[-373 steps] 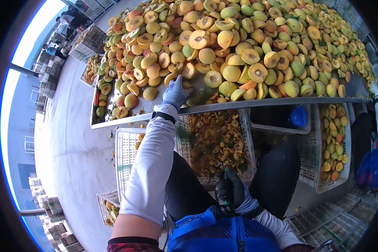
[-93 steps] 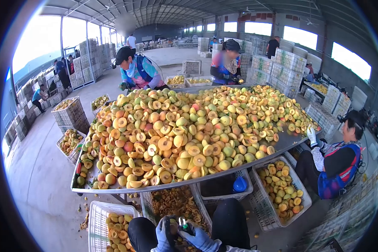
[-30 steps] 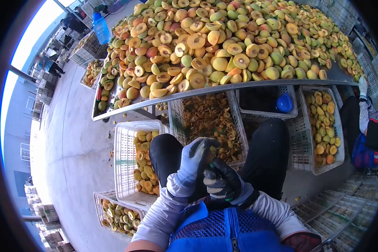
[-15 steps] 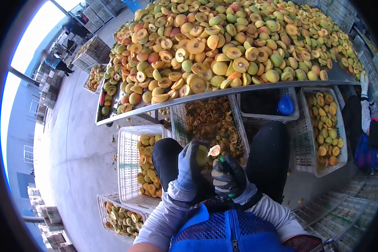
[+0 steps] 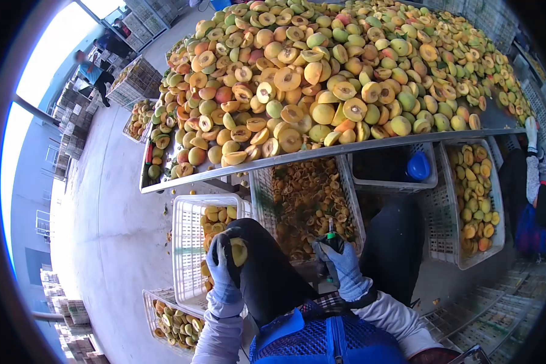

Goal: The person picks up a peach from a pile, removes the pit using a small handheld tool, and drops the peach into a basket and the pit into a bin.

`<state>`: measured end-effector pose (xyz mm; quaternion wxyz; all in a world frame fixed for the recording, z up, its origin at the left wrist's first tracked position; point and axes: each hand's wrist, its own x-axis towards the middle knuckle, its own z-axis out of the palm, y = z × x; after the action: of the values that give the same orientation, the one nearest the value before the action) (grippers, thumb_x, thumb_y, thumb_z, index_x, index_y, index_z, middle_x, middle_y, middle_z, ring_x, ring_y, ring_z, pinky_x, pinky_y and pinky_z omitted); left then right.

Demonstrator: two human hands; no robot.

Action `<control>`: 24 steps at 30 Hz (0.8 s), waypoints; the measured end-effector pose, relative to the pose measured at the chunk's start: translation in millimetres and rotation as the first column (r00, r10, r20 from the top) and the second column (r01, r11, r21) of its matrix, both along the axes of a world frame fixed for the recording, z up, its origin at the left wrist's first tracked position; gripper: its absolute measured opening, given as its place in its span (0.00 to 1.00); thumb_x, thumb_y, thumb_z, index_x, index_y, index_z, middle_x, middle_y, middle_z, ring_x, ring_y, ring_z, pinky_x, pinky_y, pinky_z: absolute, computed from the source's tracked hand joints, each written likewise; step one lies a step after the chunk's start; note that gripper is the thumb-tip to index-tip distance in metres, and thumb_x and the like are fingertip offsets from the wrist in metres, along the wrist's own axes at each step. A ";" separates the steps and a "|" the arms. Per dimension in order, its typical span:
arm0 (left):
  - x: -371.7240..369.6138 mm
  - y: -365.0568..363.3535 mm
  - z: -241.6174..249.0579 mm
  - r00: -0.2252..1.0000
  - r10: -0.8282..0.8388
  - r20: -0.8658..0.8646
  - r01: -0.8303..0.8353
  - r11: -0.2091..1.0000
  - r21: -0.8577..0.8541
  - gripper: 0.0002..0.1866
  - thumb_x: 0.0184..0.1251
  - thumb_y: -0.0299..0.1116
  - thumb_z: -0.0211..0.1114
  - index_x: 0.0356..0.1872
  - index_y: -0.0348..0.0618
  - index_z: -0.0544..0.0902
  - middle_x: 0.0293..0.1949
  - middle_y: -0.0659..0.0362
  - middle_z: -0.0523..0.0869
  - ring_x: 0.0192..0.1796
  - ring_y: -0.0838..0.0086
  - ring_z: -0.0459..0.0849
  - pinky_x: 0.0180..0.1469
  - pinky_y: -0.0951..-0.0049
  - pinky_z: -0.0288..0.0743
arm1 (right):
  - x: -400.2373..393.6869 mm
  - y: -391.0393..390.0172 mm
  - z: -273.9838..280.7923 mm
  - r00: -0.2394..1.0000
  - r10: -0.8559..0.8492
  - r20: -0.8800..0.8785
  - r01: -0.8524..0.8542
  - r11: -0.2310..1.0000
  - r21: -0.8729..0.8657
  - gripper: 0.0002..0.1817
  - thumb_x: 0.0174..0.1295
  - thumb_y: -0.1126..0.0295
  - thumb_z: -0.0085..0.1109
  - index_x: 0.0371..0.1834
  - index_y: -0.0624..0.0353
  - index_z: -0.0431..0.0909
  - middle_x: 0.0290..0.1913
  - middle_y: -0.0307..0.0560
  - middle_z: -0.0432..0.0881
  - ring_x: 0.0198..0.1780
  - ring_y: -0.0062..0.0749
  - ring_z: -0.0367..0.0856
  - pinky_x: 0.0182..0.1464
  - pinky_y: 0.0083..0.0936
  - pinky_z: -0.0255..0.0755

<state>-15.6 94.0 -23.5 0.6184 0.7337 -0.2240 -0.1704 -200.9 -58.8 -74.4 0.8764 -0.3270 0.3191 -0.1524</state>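
My left hand [image 5: 225, 270], in a grey-blue glove, is closed around a peach half [image 5: 239, 252], its hollowed cut face turned up, above my left thigh. My right hand [image 5: 344, 267], gloved too, grips a small pitting tool with a green handle [image 5: 331, 235] and a short metal tip pointing up. No fruit touches that tip. Between my knees, a crate of pits and scraps [image 5: 347, 200] stands just beyond the right hand. Left of my knee is a white crate [image 5: 185, 242] with peach halves [image 5: 215, 221].
A metal table [image 5: 321, 155] heaped with halved peaches [image 5: 291, 79] spans the front. Under it are a grey bin [image 5: 370, 180] with a blue object [image 5: 417, 166] and a crate of halves [image 5: 476, 194]. Another crate [image 5: 176, 318] sits lower left. A co-worker's sleeve [image 5: 532, 173] shows at right.
My hands have moved apart; the left went left with the peach half. The pale, reddish pit piece seen between them is gone from view. The tool now points upright.
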 end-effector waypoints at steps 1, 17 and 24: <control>31.4 15.7 -5.4 0.992 0.122 0.016 -0.123 0.991 0.059 0.16 0.67 0.37 0.58 0.47 0.35 0.79 0.44 0.55 0.82 0.44 0.72 0.79 0.47 0.72 0.72 | 0.5 0.9 -1.3 1.000 0.001 0.008 -0.002 0.999 0.050 0.06 0.65 0.71 0.51 0.39 0.61 0.76 0.22 0.35 0.74 0.17 0.21 0.73 0.17 0.19 0.68; 144.4 -153.5 -25.7 0.768 -0.361 0.529 0.085 0.876 0.474 0.22 0.50 0.31 0.66 0.51 0.46 0.76 0.47 0.47 0.77 0.49 0.54 0.76 0.53 0.62 0.69 | 30.1 -8.7 4.5 0.996 0.024 -0.085 -0.015 0.995 0.096 0.11 0.64 0.64 0.55 0.42 0.58 0.75 0.21 0.39 0.75 0.15 0.21 0.71 0.15 0.18 0.66; 12.6 -105.8 -4.8 0.901 -0.355 -0.247 0.335 0.934 -0.122 0.25 0.57 0.27 0.63 0.57 0.33 0.70 0.50 0.55 0.77 0.48 0.74 0.76 0.53 0.74 0.70 | 34.5 -23.4 41.4 0.993 -0.113 0.010 0.094 0.772 -0.628 0.05 0.65 0.69 0.53 0.38 0.57 0.71 0.23 0.44 0.74 0.20 0.32 0.74 0.21 0.26 0.67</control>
<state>-3.0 -11.8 -28.3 0.6306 0.6285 -0.2719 -0.3652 -166.3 -82.3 -33.0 0.7029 -0.5842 0.2801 -0.2934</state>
